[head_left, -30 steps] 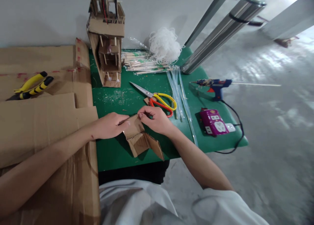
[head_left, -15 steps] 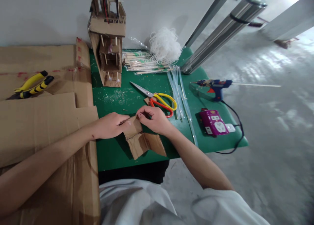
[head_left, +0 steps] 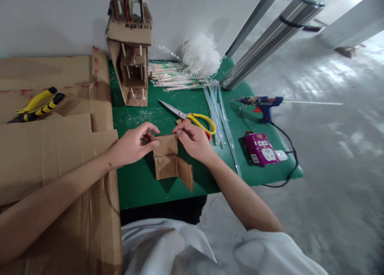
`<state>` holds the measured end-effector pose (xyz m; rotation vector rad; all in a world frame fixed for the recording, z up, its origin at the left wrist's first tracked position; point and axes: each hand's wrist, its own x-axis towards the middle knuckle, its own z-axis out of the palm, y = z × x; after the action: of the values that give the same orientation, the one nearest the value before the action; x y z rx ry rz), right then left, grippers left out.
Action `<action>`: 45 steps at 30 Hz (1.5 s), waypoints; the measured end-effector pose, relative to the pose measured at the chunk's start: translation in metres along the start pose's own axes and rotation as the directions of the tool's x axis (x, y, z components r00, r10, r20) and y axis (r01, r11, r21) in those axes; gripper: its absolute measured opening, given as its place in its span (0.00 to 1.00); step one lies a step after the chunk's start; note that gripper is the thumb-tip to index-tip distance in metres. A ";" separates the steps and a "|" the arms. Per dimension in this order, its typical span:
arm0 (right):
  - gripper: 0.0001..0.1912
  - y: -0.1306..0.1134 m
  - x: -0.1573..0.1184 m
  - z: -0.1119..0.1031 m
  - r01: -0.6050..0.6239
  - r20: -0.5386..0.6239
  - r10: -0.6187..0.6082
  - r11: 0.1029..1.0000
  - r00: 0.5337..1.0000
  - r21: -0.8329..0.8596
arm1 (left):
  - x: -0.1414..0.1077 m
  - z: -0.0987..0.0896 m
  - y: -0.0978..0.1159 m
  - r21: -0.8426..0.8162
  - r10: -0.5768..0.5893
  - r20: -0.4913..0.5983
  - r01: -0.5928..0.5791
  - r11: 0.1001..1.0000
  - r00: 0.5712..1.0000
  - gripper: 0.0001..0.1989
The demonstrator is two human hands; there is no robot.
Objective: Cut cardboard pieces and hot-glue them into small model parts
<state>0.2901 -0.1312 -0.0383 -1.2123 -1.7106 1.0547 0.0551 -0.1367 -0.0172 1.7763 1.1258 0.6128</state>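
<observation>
Between my hands is a small folded piece of cardboard [head_left: 166, 167], with one panel bent out at its lower right. My left hand [head_left: 135, 143] pinches its upper left edge, thumb in front and the other fingers curled behind. At the upper right corner, my right hand [head_left: 195, 142] holds the same piece between thumb and fingertips. Just beyond the right hand lie scissors [head_left: 201, 121] with yellow and red handles, partly hidden by that hand.
A cardboard tower [head_left: 130, 59] stands at the back. Around it are wooden sticks [head_left: 177, 75], white elastic bands [head_left: 202, 55], glue sticks [head_left: 217, 115], a glue gun [head_left: 265, 105] and a purple power socket [head_left: 261, 149]. Pliers [head_left: 39, 106] lie on large cardboard [head_left: 60, 155] at left.
The cardboard piece has been turned and straightened, its lower panels now hanging more squarely. My left hand has risen slightly with its fingers more curled, and my right hand has shifted a little right.
</observation>
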 end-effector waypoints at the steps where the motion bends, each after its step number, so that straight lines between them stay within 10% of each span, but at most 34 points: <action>1: 0.11 -0.001 0.000 -0.001 0.002 0.017 -0.003 1.000 1.000 0.023 | 0.000 0.001 0.000 -0.021 -0.004 -0.025 0.003 1.000 1.000 0.15; 9: 0.16 -0.005 -0.004 -0.001 0.025 0.181 -0.023 1.000 0.983 -0.006 | 0.002 -0.001 0.004 -0.004 -0.005 -0.079 0.005 1.000 0.997 0.10; 30: 0.12 0.000 -0.003 0.005 0.263 0.239 -0.225 0.954 0.945 -0.141 | -0.001 0.000 0.003 0.328 0.065 -0.231 0.015 0.944 0.971 0.09; 45: 0.12 -0.001 -0.008 0.010 0.397 0.245 -0.352 0.901 0.903 -0.172 | -0.001 0.000 0.004 0.264 0.087 -0.225 -0.025 0.964 0.970 0.04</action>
<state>0.2832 -0.1412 -0.0418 -0.8644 -2.1665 0.7918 0.0569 -0.1380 -0.0135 2.0033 1.3724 0.7537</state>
